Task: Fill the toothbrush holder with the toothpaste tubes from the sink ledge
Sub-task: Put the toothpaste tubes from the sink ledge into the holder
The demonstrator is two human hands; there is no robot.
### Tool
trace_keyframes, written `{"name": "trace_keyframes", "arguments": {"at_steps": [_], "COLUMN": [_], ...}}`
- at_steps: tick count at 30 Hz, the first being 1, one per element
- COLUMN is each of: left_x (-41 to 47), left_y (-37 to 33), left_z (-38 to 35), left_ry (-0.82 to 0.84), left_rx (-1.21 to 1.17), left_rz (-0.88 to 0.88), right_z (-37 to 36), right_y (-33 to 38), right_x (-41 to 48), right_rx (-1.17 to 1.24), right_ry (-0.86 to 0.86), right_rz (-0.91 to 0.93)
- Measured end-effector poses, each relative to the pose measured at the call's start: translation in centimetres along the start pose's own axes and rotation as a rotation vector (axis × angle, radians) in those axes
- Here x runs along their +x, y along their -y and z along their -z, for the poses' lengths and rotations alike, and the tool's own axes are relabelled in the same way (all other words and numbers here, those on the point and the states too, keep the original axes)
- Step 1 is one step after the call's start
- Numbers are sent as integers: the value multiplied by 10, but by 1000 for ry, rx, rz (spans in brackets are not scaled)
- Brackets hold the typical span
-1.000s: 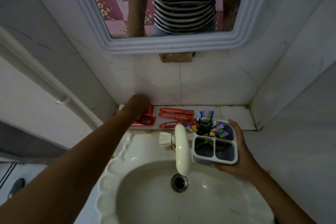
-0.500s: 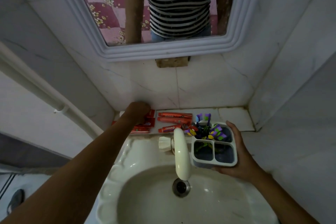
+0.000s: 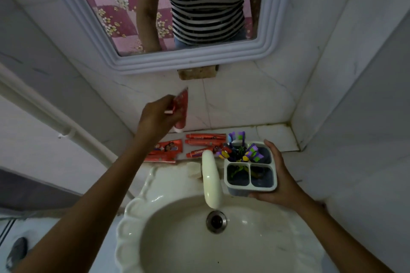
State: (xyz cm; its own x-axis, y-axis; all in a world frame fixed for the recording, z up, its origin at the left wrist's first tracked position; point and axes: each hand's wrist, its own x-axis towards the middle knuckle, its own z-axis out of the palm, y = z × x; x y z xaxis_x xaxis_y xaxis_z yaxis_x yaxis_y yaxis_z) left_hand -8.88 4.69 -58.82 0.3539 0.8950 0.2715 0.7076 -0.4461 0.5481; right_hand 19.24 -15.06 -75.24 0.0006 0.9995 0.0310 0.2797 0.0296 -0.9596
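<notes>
My left hand (image 3: 155,117) is raised above the ledge, shut on a red toothpaste tube (image 3: 182,107) that hangs cap down. Several more red toothpaste tubes (image 3: 205,139) lie on the tiled sink ledge (image 3: 275,135), some flat ones (image 3: 166,150) further left. My right hand (image 3: 280,180) grips the white toothbrush holder (image 3: 250,186) at the sink's right rear rim. Its back compartments hold colourful toothbrushes (image 3: 240,150); the two front compartments look dark, with only stems showing in the left one.
A cream tap (image 3: 210,180) juts over the white basin (image 3: 199,246) just left of the holder. A framed mirror (image 3: 190,60) hangs above. Walls close in on the right and a white pipe (image 3: 44,108) runs along the left wall.
My left hand has lifted off the ledge with one tube, rising up and right. The right hand and holder have stayed where they were.
</notes>
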Motion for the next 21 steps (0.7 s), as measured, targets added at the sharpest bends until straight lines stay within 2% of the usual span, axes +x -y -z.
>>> {"name": "trace_keyframes", "arguments": {"at_steps": [3,7,13,17,21], "left_x": [-20,-47,-61,-65,-62], "left_y": [-47,-99,-116,-114,-123], "left_z": [21,25,-21,-46,-59], "left_ry": [-66,163,513,594,652], "left_rx": [-259,-325,1,319,485], "left_rz": [-51,-35,-121,-212,-225], "right_z": [1,3,4,4,3], "right_y": [0,0,0,1,3], "right_x": [0,1,4,4,5], "right_rx": [3,-27,-80,-97,-65], "right_ry": [-12,-10,-21,-38,-39], "right_rz": [18,31,42,46,42]}}
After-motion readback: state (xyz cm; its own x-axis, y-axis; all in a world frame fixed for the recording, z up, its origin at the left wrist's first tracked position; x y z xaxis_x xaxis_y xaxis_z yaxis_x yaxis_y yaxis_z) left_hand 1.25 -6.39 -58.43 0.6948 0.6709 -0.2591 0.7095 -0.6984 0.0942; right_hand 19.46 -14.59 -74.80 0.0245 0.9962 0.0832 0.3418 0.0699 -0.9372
